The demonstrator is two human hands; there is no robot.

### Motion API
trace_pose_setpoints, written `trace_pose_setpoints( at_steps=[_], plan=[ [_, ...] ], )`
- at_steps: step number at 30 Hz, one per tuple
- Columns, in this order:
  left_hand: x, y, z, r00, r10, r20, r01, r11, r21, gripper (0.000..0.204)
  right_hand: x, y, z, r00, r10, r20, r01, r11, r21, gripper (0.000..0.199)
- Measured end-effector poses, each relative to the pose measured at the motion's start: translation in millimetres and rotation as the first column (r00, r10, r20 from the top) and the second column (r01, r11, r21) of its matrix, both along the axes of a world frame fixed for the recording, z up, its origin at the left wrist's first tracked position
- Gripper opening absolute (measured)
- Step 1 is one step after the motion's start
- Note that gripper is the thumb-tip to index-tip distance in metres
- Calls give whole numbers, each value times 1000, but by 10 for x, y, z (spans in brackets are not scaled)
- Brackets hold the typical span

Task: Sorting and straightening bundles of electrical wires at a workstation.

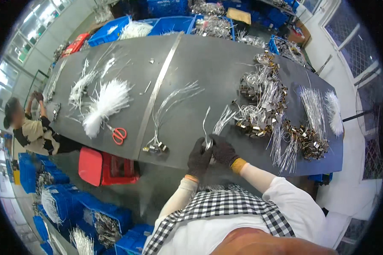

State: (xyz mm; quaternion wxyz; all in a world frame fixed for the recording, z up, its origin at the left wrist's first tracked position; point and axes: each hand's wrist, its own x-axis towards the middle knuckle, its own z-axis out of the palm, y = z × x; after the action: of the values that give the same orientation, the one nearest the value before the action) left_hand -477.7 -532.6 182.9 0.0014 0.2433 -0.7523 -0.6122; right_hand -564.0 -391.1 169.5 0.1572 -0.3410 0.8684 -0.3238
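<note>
Near the front edge of the dark table (208, 59), my left hand (199, 160) and my right hand (224, 151), both in dark knit gloves, meet with closed fingers around silvery-white wires (222, 121). One strand splits off from the bunch and sticks up above my left hand. The wires' lower ends are hidden by the gloves. To the left of my hands lies a loose bundle of wires (158, 114) with several small metal-and-black connectors (156, 147) at its near end. A large heap of similar connector wires (259, 97) spreads just right of my right hand.
Red-handled scissors (119, 136) lie beside a fanned bunch of white strands (108, 104). More wire bundles (312, 108) lie at the right end. Blue bins (166, 26) line the far side. A red stool (90, 166) stands at the near side. Another person (32, 127) works at the left.
</note>
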Motion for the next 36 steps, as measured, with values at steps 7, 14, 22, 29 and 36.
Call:
trace_pose_setpoints(
  at_steps=[7, 14, 22, 29, 36],
  plan=[
    [-217, -204, 144, 996, -79, -52, 93, 902, 422, 64, -473, 62, -390, 904, -138, 406, 245, 943, -225, 52],
    [-178, -280, -2, 977, -207, 43, 183, 931, 315, 70, -150, -30, 33, 853, -121, 508, 235, 958, -166, 62],
    [-89, -283, -296, 987, -149, 53, 117, 914, 387, 75, -274, 176, -61, 882, -50, 469, 115, 987, -111, 62],
    [-207, -133, -105, 979, -185, 83, 166, 967, 194, 73, -286, 186, -220, 900, -1, 435, 120, 962, -246, 52],
    [-157, -215, -447, 983, -183, -4, 183, 980, 78, 77, -177, 281, 11, 999, 41, -15, -41, 999, -22, 49]
  ],
)
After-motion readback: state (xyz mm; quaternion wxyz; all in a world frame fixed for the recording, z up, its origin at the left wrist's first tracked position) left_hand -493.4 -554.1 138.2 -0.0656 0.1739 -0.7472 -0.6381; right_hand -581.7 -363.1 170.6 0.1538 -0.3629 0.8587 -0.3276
